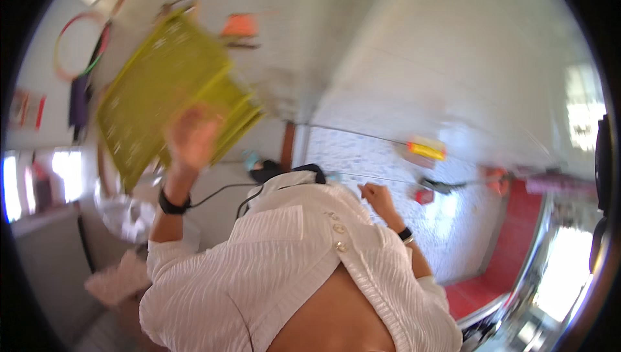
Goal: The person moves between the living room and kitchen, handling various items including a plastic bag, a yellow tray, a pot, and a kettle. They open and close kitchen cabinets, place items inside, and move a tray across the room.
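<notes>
My left hand (193,136) is raised at the left, in front of a yellow-green slatted piece (160,75) that looks like plastic furniture. The hand is blurred, so whether it touches or grips this piece cannot be told. A black band and a cord are at that wrist. My right hand (377,199) hangs low beside my white shirt, its fingers curled and nothing visible in them. Beyond it, a yellow and red packet (427,149) and a small red object (424,196) are over the patterned floor.
A white wall (461,51) rises at the upper right. Red tiles (514,235) border the floor at the right. A colourful hoop (60,51) hangs at the far left, above a translucent plastic bag (128,216). An orange object (240,26) is near the top.
</notes>
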A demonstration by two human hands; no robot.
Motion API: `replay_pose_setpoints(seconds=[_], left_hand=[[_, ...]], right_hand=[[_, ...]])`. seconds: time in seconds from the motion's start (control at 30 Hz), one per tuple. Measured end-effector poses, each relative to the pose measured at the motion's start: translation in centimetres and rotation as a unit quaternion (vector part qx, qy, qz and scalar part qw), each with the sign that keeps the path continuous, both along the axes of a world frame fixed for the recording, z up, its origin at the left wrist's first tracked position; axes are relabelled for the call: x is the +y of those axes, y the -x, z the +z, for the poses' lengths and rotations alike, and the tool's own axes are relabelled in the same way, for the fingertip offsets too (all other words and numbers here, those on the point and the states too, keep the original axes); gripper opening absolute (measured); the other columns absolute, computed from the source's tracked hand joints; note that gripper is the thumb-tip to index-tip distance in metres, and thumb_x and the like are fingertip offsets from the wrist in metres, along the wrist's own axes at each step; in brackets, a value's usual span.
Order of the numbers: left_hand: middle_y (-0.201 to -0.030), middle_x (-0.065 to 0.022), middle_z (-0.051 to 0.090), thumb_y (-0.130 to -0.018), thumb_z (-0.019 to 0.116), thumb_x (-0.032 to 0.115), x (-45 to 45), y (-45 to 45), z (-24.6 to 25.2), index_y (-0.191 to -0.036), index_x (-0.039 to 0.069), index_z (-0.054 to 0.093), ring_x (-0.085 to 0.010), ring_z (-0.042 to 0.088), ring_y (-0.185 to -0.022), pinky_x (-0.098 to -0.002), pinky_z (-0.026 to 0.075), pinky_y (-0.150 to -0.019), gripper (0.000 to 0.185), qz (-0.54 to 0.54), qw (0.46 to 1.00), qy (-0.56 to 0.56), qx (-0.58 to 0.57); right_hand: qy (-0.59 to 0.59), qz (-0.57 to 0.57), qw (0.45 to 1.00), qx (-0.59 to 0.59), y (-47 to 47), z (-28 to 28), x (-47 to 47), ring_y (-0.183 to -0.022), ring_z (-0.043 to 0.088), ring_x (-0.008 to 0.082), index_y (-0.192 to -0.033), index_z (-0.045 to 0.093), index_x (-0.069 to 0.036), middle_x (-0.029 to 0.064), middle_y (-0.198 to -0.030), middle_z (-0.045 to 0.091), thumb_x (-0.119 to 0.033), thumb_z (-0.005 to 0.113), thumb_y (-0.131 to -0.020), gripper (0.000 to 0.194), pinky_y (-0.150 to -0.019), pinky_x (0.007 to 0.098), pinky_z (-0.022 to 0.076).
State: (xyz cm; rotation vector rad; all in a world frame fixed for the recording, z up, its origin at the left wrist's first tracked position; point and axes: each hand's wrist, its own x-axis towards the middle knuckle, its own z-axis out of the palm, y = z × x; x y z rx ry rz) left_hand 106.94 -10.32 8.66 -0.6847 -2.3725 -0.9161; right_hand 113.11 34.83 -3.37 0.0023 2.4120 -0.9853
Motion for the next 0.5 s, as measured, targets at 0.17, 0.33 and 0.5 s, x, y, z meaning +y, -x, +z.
replay_pose_setpoints(seconds=[0.17, 0.33, 0.5], left_hand=[[-0.070, -0.0172, 0.055, -0.080, 0.054, 0.005, 23.1, 3.8, -1.9, -0.129, 0.002, 0.047, -0.0318, 0.052, -0.061, -0.0411, 0.041, -0.055, 0.050, -0.304, 0.868, 0.355, -0.166], [-0.077, -0.0141, 0.058, -0.076, 0.061, 0.000, 40.0, 2.8, 1.5, -0.133, 0.001, 0.041, -0.0320, 0.055, -0.070, -0.0400, 0.044, -0.062, 0.060, -0.541, 0.800, 0.259, -0.018], [-0.083, -0.0145, 0.058, -0.073, 0.066, 0.002, 52.9, -3.5, 2.5, -0.129, 0.002, 0.044, -0.0312, 0.055, -0.077, -0.0390, 0.044, -0.066, 0.060, -0.682, 0.654, 0.324, 0.048]], right_hand=[[-0.105, -0.250, 0.959, 0.085, -10.8, 0.7, 9.0, -0.058, 0.053, 0.0360, -0.064, 0.060, -0.003, 0.0164, -0.061, 0.057, -0.039, 0.051, -0.088, 0.044, -0.053, 0.0439, 0.0407], [-0.077, -0.485, 0.849, 0.195, -21.6, 3.1, 10.9, -0.062, 0.055, 0.0358, -0.068, 0.059, -0.003, 0.0160, -0.068, 0.059, -0.030, 0.049, -0.088, 0.035, -0.059, 0.0447, 0.0423], [-0.060, -0.599, 0.792, 0.104, -31.7, 1.9, 11.1, -0.068, 0.056, 0.0359, -0.076, 0.061, -0.003, 0.0158, -0.078, 0.062, -0.024, 0.046, -0.088, 0.029, -0.062, 0.0461, 0.0436]])
